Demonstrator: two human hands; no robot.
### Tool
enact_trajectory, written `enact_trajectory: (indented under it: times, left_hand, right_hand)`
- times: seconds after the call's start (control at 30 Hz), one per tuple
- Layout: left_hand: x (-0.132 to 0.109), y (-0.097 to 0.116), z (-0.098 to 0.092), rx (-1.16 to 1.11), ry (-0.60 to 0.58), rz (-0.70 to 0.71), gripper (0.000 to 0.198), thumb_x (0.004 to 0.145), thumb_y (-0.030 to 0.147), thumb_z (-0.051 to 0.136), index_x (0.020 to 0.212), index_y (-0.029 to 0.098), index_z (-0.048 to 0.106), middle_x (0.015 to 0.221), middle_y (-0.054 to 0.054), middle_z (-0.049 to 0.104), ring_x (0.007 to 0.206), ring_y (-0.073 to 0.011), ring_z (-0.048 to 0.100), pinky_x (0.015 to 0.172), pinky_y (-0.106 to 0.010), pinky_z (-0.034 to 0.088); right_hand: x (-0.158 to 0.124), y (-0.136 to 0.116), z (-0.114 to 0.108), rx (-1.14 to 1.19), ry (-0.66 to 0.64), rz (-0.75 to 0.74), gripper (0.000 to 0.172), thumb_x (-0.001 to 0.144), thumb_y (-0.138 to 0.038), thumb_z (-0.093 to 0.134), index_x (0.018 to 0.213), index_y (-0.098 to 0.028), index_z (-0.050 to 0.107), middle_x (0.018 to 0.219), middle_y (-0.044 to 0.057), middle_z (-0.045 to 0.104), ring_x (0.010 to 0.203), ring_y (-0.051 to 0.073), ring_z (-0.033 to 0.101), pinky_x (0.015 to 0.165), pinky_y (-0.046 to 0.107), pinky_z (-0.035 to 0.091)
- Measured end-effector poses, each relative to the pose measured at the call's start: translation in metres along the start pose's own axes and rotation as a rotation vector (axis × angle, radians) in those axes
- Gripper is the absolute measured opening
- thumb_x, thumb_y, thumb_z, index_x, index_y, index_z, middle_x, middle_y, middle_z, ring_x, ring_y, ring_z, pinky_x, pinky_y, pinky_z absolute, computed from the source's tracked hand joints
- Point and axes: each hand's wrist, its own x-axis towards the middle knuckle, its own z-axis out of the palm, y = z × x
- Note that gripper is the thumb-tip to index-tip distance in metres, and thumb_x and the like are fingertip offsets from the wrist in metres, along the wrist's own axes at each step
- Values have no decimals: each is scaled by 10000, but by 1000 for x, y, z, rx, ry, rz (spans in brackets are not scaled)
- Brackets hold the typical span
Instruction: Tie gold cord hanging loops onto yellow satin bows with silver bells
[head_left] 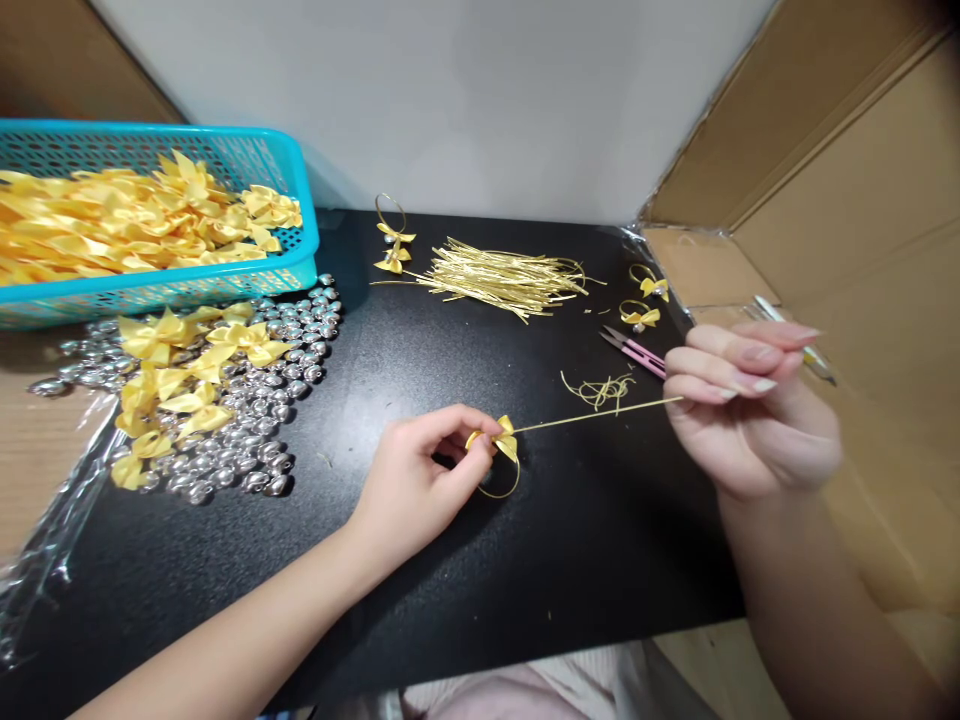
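My left hand (427, 470) rests on the black table and pinches a small yellow ribbon bow (504, 440). A loop of gold cord (501, 490) hangs under the bow. From the bow a straight gold cord (592, 416) runs right to my right hand (739, 405), which pinches its far end, raised above the table. A pile of cut gold cords (506, 277) lies at the back centre. Short gold offcuts (604, 388) lie between my hands.
A turquoise basket (225, 282) full of yellow bows stands at the back left. Silver beads (247, 420) with loose bows (187, 375) spread before it. Pink snips (634, 350) and finished bows (641, 300) lie at the right, more finished bows (394, 245) at the back. A cardboard box (847, 200) walls the right side.
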Motion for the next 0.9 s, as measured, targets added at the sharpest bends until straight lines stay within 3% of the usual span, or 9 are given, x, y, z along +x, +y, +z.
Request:
enact_trajectory:
  times: [0.2, 0.37, 0.47, 0.63, 0.8, 0.9]
  left_hand:
    - [2, -3, 1, -202, -72, -122, 142, 825, 298, 654, 880, 186, 720, 808, -48, 755, 689, -166, 675, 614, -239, 498]
    - [5, 0, 4, -286, -70, -173, 209, 808, 337, 686, 936, 172, 706, 829, -47, 742, 706, -154, 654, 633, -243, 497]
    - [5, 0, 5, -328, -46, -187, 231, 804, 336, 690, 957, 162, 690, 856, -55, 742, 736, -156, 658, 652, -248, 499]
    - [4, -2, 5, -386, -35, -191, 220, 774, 263, 715, 963, 161, 667, 936, -63, 746, 832, -167, 668, 701, -249, 515]
    - [3, 2, 3, -415, -26, -160, 145, 818, 213, 625, 944, 165, 677, 879, -31, 754, 734, -115, 650, 694, -220, 512]
    - [3, 2, 3, -412, -28, -159, 170, 773, 168, 662, 942, 166, 676, 854, -20, 750, 744, -116, 658, 711, -215, 514]
  right_hand:
    - [-3, 2, -2, 90, 1, 12, 229, 659, -288, 871, 684, -424, 688, 748, -109, 636, 653, 86, 587, 621, 206, 554]
    - [-4, 6, -2, 190, -245, 88, 161, 750, -263, 809, 736, -365, 685, 659, -135, 642, 599, 41, 608, 776, 193, 584]
    - [-6, 9, 0, 186, -322, 110, 115, 802, -247, 763, 807, -339, 695, 588, -122, 595, 522, 25, 571, 774, 176, 582]
    - [-11, 15, 7, 56, -293, 151, 149, 775, -321, 787, 898, -355, 711, 513, -103, 521, 489, 57, 566, 718, 231, 582]
    - [-13, 18, 10, 22, -317, 173, 89, 782, -329, 779, 772, -341, 691, 565, -84, 612, 513, 81, 607, 682, 283, 570]
    - [-14, 21, 9, 7, -314, 202, 92, 802, -312, 759, 770, -331, 675, 648, -66, 671, 531, 96, 623, 637, 293, 562]
